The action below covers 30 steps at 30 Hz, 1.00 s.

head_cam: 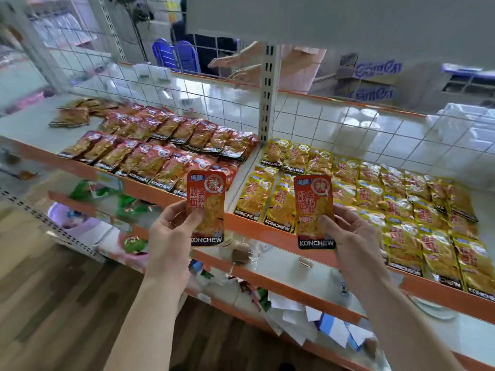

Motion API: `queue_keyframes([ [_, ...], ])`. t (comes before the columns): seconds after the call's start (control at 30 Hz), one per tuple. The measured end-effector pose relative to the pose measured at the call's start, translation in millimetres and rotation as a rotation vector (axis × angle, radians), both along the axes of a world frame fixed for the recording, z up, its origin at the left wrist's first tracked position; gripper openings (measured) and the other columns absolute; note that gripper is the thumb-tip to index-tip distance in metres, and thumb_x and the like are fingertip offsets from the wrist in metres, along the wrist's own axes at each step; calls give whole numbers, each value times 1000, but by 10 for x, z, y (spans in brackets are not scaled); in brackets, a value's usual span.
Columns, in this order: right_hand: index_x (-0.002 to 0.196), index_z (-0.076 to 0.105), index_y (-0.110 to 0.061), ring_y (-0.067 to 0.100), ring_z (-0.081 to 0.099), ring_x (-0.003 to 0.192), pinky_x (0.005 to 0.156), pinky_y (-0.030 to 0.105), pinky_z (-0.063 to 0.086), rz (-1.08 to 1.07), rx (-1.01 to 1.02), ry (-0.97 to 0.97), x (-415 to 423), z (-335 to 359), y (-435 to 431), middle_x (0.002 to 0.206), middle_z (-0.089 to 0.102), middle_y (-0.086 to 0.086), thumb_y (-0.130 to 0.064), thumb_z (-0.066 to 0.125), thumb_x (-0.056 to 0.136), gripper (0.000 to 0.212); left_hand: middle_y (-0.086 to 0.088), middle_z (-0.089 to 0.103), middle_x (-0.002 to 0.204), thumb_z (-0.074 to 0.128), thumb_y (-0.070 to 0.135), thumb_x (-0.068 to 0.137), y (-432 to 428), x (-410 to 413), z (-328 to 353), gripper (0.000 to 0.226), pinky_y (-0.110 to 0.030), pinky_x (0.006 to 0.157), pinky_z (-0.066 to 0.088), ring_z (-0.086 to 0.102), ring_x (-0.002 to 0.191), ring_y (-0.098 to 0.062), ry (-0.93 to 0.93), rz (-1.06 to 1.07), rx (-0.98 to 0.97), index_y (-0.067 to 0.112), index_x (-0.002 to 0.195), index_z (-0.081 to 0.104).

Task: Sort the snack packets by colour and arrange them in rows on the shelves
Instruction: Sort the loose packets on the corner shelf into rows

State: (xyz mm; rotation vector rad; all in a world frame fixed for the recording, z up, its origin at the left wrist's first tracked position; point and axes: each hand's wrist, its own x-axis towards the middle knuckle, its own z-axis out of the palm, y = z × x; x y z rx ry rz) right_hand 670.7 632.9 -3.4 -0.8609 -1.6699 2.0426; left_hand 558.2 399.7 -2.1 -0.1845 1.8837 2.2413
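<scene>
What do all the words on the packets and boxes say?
"KONCHEW": left red packet, right red packet, shelved red packets, yellow packets.
"辣", circled: both held packets.
Other Chinese print on packets: too blurred.
Lettering on blue boxes: too blurred.

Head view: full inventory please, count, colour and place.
shelves: several tiers, white with orange edges, ahead
red packets: many, red, rows on top shelf, left bay
yellow packets: many, yellow, rows on top shelf, right bay
loose packets: small pile, brownish, top shelf's far left
green packets: few, green, lower shelf
papers: several, white and blue, lowest shelf
wire grid: one, white, behind shelves
left-hand packet: one, red, held upright
right-hand packet: one, red, held upright
left grip: one, holding left-hand packet
right grip: one, holding right-hand packet
</scene>
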Motion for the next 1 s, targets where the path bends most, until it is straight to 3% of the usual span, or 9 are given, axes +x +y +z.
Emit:
queue_keyframes([
  [0.1,106,69,-13,24,72,84,77,39,58,-40,15,-2,-183,-18,-335,97,76,9,-8,64,92,15,-3,77,101,76,18,84,-309,-207,4,17,-55,105,46,70,103,-30,-11,13,12,23,100,70],
  [0.23,99,69,-21,30,71,94,97,56,51,-68,38,-15,-463,-12,-809,92,77,2,-13,66,92,12,-3,77,103,77,17,83,-764,-468,38,22,-53,102,49,71,104,-29,-20,9,30,22,103,69],
  [0.37,93,70,-21,32,69,99,103,57,46,-96,24,33,-776,-5,-1339,91,77,1,-11,69,90,11,-1,77,100,74,17,86,-1268,-682,51,20,-56,97,51,72,99,-24,-23,-7,4,25,103,68],
  [0.5,97,70,-20,22,71,88,99,49,50,-63,2,71,-1028,-34,-1848,90,77,0,-10,68,90,12,-3,77,101,75,17,86,-1778,-904,94,20,-59,95,53,72,99,-26,-11,15,-13,24,103,70],
  [0.73,112,66,-12,18,74,83,74,35,53,-19,-36,108,-1268,10,-2404,92,77,0,-8,67,87,25,-3,76,103,72,15,88,-2308,-1182,112,22,-58,90,54,69,105,-30,-39,17,9,23,108,67],
  [0.9,104,65,-18,15,73,81,81,39,54,-17,-41,103,-1446,22,-2488,88,77,-1,-4,65,90,20,-2,76,102,73,15,87,-2402,-1399,73,17,-42,76,53,68,105,-29,-53,43,22,25,101,69],
  [1.0,102,66,-22,22,69,88,88,44,51,-14,-17,56,-1587,-37,-2490,98,74,6,-13,65,93,12,-2,76,104,72,15,87,-2422,-1532,44,17,-41,76,52,68,105,-28,-67,43,27,24,102,68],
])
